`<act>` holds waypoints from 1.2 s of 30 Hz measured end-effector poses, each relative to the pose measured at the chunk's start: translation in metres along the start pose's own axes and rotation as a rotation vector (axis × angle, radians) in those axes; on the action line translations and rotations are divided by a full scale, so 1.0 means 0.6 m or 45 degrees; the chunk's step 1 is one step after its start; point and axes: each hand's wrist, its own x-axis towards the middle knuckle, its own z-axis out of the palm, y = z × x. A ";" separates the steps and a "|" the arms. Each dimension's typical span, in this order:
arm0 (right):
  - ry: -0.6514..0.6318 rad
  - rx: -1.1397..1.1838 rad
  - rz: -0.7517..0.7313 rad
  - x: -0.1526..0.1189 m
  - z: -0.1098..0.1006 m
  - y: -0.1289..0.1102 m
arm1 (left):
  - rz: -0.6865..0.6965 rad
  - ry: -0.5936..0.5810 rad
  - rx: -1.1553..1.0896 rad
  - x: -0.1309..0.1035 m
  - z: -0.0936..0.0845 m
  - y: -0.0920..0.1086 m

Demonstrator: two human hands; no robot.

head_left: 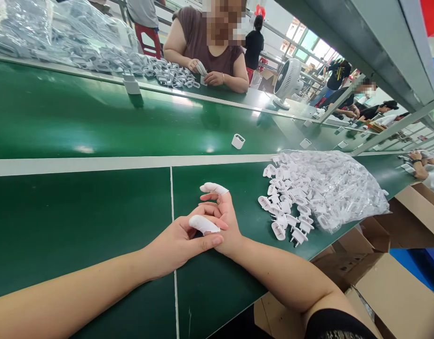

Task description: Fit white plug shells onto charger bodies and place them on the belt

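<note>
From the left, my left hand (178, 245) reaches across, its thumb and fingers closed around the base of a white finger cover (204, 224), which appears to be on my right thumb. My right hand (228, 217) is palm-inward above the green table (132, 207), with fingers loosely bent, apart and holding nothing. Another white cover (216, 188) wraps a fingertip of that hand. Right of my hands lies a loose pile of white plastic plug parts (281, 205), with metal-looking pins on some, spilling from a clear plastic bag (347, 188).
A green belt (107, 122) beyond a pale strip carries white housings (238, 141) (131, 84). Across it, a person in a brown top (217, 61) handles a white part beside a heap of white pieces (107, 63). A fan (287, 80) stands right; cardboard boxes (397, 287) sit at lower right.
</note>
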 end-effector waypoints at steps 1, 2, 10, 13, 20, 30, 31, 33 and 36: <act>0.003 -0.008 0.008 0.001 -0.001 0.000 | 0.010 -0.032 0.001 -0.001 0.000 -0.001; 0.011 -0.010 0.019 0.002 -0.001 0.000 | -0.002 -0.064 -0.031 -0.001 -0.001 -0.002; 0.088 -0.062 0.049 0.022 -0.019 -0.004 | -0.070 -0.075 0.113 -0.004 -0.020 -0.020; 0.064 -0.403 0.125 0.034 -0.058 -0.044 | -0.015 -0.125 0.230 0.018 -0.045 -0.012; 0.029 -1.891 0.298 0.023 -0.176 -0.152 | -0.030 0.599 0.734 0.191 -0.093 0.081; 0.050 -1.685 0.396 0.064 -0.203 -0.112 | -0.092 0.966 0.826 0.394 -0.093 0.059; 0.033 -1.606 0.348 0.066 -0.203 -0.106 | -0.085 0.979 0.823 0.394 -0.092 0.057; -0.006 -1.452 0.265 0.067 -0.201 -0.096 | -0.045 0.974 0.826 0.379 -0.090 0.057; -0.032 -1.066 0.159 0.063 -0.192 -0.090 | 0.032 0.890 0.856 0.320 -0.087 0.062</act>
